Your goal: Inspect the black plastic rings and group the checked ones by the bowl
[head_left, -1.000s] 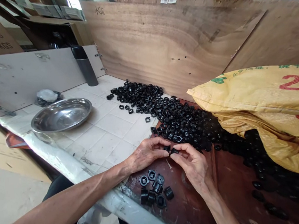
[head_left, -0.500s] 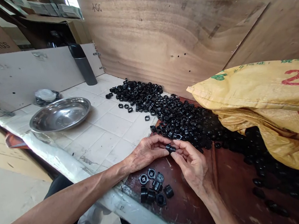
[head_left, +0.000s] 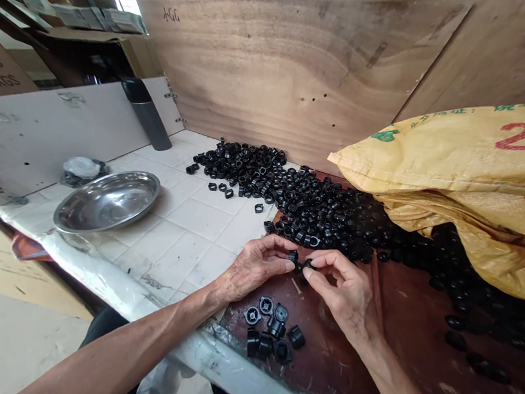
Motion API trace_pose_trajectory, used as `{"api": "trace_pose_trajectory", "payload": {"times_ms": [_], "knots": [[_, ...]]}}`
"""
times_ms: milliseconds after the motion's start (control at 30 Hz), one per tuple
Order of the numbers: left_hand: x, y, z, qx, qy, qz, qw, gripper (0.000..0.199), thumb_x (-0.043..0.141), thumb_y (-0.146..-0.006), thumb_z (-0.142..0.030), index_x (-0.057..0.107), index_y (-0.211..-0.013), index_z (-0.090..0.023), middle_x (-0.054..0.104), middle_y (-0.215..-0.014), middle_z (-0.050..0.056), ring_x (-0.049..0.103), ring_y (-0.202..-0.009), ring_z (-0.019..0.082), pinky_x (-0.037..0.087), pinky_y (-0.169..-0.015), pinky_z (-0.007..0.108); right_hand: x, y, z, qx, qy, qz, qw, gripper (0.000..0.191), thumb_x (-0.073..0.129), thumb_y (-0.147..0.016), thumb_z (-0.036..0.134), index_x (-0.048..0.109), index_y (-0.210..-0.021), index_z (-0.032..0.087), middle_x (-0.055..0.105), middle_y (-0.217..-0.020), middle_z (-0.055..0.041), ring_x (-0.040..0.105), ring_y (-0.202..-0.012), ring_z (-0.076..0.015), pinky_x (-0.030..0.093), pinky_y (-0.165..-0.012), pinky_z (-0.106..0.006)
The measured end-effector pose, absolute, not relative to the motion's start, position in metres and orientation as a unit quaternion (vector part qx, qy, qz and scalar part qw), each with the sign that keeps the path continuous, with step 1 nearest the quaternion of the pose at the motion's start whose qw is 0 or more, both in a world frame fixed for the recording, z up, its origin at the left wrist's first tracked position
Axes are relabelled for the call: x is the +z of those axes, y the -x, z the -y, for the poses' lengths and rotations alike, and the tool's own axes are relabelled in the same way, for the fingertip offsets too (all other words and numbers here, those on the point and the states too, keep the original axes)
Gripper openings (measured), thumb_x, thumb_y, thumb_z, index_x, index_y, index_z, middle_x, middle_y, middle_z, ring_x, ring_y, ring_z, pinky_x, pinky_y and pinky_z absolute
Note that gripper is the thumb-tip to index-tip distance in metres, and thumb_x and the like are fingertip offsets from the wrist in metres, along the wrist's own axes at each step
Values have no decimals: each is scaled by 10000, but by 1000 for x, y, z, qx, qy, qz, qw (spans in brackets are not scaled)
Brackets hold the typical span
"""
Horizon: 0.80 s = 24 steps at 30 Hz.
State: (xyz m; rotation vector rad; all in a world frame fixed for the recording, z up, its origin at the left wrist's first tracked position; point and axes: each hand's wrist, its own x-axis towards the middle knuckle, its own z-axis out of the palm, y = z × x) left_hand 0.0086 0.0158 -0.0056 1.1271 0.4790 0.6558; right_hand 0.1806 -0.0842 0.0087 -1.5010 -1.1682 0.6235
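My left hand (head_left: pixel 254 268) and my right hand (head_left: pixel 344 291) meet above a brown board (head_left: pixel 341 362). Left fingertips pinch a small black plastic part (head_left: pixel 293 256), and right fingertips pinch a second one (head_left: pixel 309 264). The fingers partly hide both parts, which nearly touch. Just below my hands lies a small group of several black plastic fittings (head_left: pixel 269 328). A large heap of black plastic rings (head_left: pixel 319 216) spreads beyond my fingertips.
A yellow woven sack (head_left: pixel 453 174) lies on the right, with black parts spilling from under it. A steel bowl (head_left: pixel 106 201) and a dark flask (head_left: pixel 146 115) stand on white tiles (head_left: pixel 188 240). A plywood wall (head_left: pixel 279 67) rises behind the heap.
The two black parts looked joined between my fingers half a second ago. They now show as two pieces with a small gap, and my right hand has shifted slightly right.
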Motion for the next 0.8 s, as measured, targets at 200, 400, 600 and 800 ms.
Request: {"api": "trace_pose_trajectory", "payload": {"times_ms": [200,400,600,800], "knots": [[-11,-11,-15,303,-516,-196,777,336,825,-820,-249,694,-1114,-154,755,-1164,114,723,-1095,251,534,-1034,432,19,-177,83,302,609,463,569,171,778,-799,347,714,-738,199,782,-1000,-93,756,-910,-243,630,-791,-326],[-6,-12,-10,304,-505,-194,784,343,850,-800,-279,687,-1074,-154,771,-1123,103,740,-1069,252,547,-1036,438,8,-175,84,283,624,481,547,237,769,-829,354,742,-1020,215,796,-1006,-78,773,-885,-241,644,-806,-345],[-2,-11,-7,328,-548,-200,743,306,833,-818,-295,691,-1047,-150,753,-1167,109,735,-1067,253,573,-989,423,4,-178,87,211,646,529,507,309,700,-914,387,710,-1177,225,784,-1022,-74,761,-915,-222,630,-829,-331],[-9,-9,-10,362,-637,-167,660,236,794,-857,-260,735,-1067,-170,742,-1163,94,711,-1094,228,575,-993,378,3,-177,87,130,641,594,468,195,618,-979,384,714,-1059,235,781,-937,-53,752,-829,-201,613,-775,-293]]}}
